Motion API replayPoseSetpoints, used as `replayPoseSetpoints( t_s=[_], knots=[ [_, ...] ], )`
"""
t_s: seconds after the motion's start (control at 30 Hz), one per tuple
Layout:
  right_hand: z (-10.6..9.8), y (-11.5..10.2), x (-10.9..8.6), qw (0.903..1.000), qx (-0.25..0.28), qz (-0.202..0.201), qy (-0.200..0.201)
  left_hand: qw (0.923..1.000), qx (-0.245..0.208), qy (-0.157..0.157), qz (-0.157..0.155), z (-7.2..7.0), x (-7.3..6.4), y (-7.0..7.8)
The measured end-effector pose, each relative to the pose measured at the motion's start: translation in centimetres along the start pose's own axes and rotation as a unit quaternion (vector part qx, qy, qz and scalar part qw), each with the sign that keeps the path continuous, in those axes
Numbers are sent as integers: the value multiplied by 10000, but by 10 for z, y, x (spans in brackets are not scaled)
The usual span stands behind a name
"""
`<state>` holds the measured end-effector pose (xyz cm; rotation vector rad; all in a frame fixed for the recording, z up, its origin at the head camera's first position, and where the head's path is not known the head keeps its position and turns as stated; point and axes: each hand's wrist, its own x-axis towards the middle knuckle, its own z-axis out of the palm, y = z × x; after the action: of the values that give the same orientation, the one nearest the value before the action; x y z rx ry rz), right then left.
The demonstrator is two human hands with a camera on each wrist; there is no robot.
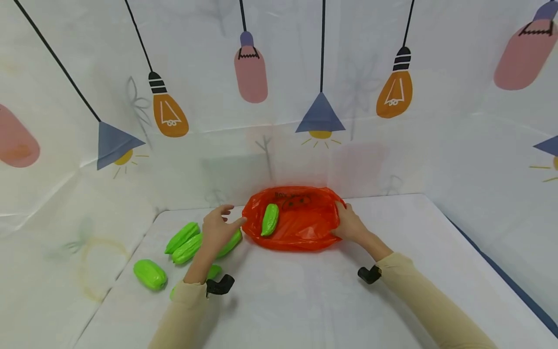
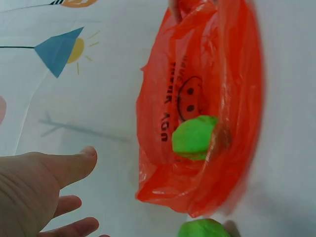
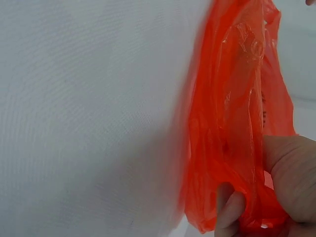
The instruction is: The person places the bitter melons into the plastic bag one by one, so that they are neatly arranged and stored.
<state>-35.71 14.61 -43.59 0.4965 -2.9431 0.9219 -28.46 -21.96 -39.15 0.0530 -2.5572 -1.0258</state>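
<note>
Right hand (image 1: 350, 224) clamped on the rim of the red bag (image 1: 305, 229), near the desk's far edge; we'd hold it steady, mouth wide, no hard tug on thin film. One green gourd (image 1: 270, 219) inside, loose gourds (image 1: 150, 275) toward the left edge. Left hand (image 1: 216, 231) beside bag, fingers spread; right fingertips partly hidden, exact grip unclear.

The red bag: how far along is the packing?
Apparently early. Done: one green vegetable shows inside the red bag. In hand: the right hand grips the bag's edge; the left hand holds nothing. Probably left: several loose vegetables on the white table.
</note>
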Motion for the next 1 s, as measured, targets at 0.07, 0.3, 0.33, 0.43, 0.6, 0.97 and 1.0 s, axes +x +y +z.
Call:
replayPoseSetpoints(
  t_s=[0.07,0.3,0.33,0.43,0.6,0.97,1.0],
  knots=[
    [1,-1,0,10000,-15,-2,-6,9999,77,-62,-47,-3,-2,-5],
    [0,-3,0,9998,-176,-40,-50,9987,298,-383,-142,-7,-9,-22],
    [1,-3,0,9998,-191,-27,-70,9985,308,-429,-147,-7,-10,-24],
    [1,-2,1,9997,-242,-42,-63,9976,320,-593,-141,-7,-12,-31],
    [2,-2,0,9995,-289,-113,45,9959,362,-821,-68,-6,-16,-42],
    [4,-2,-2,9997,-254,-49,-52,9922,562,-1104,126,-5,-21,-62],
    [5,-2,-2,9996,-262,-67,-53,9918,555,-1134,176,-5,-21,-64]
  ],
)
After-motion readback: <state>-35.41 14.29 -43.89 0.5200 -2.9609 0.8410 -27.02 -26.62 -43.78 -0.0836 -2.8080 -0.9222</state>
